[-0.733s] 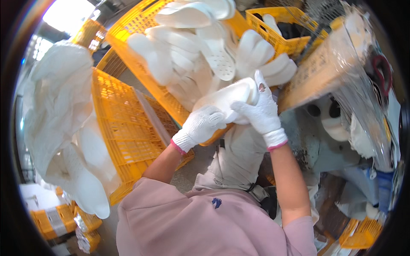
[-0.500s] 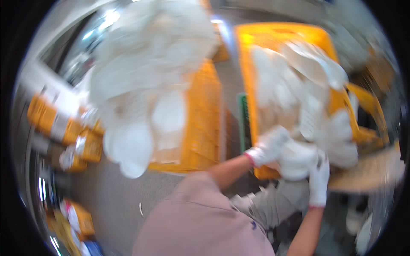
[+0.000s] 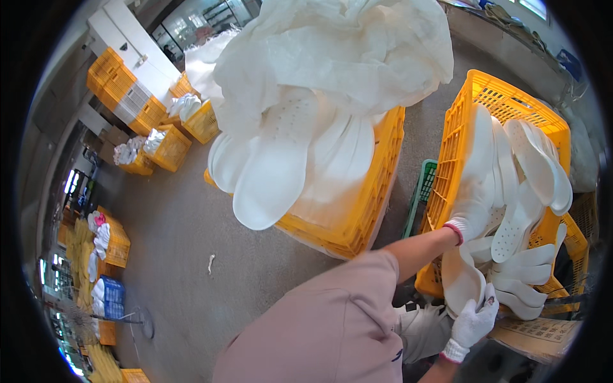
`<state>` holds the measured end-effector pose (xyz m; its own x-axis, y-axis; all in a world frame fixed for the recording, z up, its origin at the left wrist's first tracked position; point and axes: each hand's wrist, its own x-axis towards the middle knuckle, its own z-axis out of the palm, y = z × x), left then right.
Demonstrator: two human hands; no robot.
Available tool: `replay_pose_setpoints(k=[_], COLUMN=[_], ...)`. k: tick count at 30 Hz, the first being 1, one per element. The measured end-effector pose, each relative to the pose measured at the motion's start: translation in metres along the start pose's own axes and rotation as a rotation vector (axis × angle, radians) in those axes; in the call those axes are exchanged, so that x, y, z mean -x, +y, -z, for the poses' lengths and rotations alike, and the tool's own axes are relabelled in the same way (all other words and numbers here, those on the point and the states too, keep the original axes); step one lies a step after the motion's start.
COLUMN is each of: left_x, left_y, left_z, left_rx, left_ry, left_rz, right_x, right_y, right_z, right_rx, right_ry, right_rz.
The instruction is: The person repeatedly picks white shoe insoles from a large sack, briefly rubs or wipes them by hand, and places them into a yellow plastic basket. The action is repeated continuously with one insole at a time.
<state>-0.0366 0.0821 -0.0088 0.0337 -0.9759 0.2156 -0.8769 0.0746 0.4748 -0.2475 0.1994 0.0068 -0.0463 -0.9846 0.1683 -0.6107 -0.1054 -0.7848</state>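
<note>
Head view: grey floor [image 3: 179,287], yellow crates [image 3: 377,191]; right hand [image 3: 473,324] pinches insole [image 3: 460,281], left hand [image 3: 470,225] unclear.

Left hand [image 3: 469,225], right hand [image 3: 472,324]: white gloves, magenta cuff edging, dark spot on a right finger. Insole at right fingers [image 3: 461,279]: plain off-white. Perforated insole just past left fingers [image 3: 511,233]: white, dotted hole pattern. Crate around left fingers [image 3: 440,175]: yellow-orange, lattice walls. Green crate [image 3: 419,191] left of left fingers. Farther left of them: second yellow-orange crate [image 3: 377,185], translucent white bag [image 3: 338,51], grey floor [image 3: 179,274]. Shirt [image 3: 300,325] left of right fingers: dusty pink, dark-blue mark. Cardboard [image 3: 536,335] right of right fingers: brown, dark print.
</note>
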Motion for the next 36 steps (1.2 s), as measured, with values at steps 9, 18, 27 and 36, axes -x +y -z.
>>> replay_pose_setpoints(k=[9,18,27,36], left_x=[0.047,-0.007,-0.131,0.187], left_y=[0.051,0.022,-0.034,0.197], left_z=[-0.050,-0.102,-0.085,-0.079], left_rx=[0.556,0.980,0.207,1.142], left_ry=[-0.293,-0.210,-0.160,-0.738], left_rz=[-0.365,-0.025,0.364,-0.078], right_x=[-0.020,0.076,0.189,0.331], right_y=[0.002,-0.014,0.014,-0.008], right_z=[0.051,0.017,0.094,0.181], right_rx=[-0.009,-0.224,-0.577,-0.611], right_ry=[0.022,0.036,0.508,1.206], right_rz=[-0.020,-0.167,-0.445,-0.833])
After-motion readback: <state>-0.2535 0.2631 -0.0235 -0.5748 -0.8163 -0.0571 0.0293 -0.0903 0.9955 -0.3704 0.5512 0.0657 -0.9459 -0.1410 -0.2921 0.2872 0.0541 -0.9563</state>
